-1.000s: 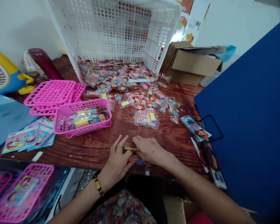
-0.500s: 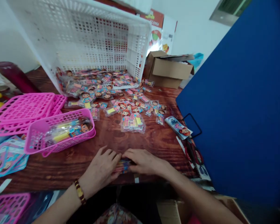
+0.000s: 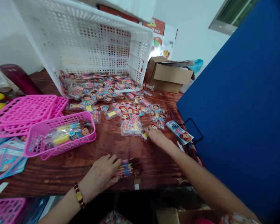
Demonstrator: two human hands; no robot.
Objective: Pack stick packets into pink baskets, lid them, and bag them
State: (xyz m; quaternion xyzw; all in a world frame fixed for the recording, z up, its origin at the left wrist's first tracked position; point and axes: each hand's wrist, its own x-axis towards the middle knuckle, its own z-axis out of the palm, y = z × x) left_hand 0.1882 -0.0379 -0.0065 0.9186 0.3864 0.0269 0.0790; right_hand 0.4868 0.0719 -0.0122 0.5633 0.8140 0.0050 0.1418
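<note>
The left hand (image 3: 104,171) closes round one end of a bundle of packets (image 3: 126,169) near the front of the table (image 3: 60,172), seemingly to stop it sliding apart; the right hand (image 3: 154,136), fingers narrow, touches a small packet (image 3: 145,136) just beside the loose pile (image 3: 132,126), though whether it grips cannot be told; half a second ago both hands met at the bundle; now the right is well apart from it.
</note>
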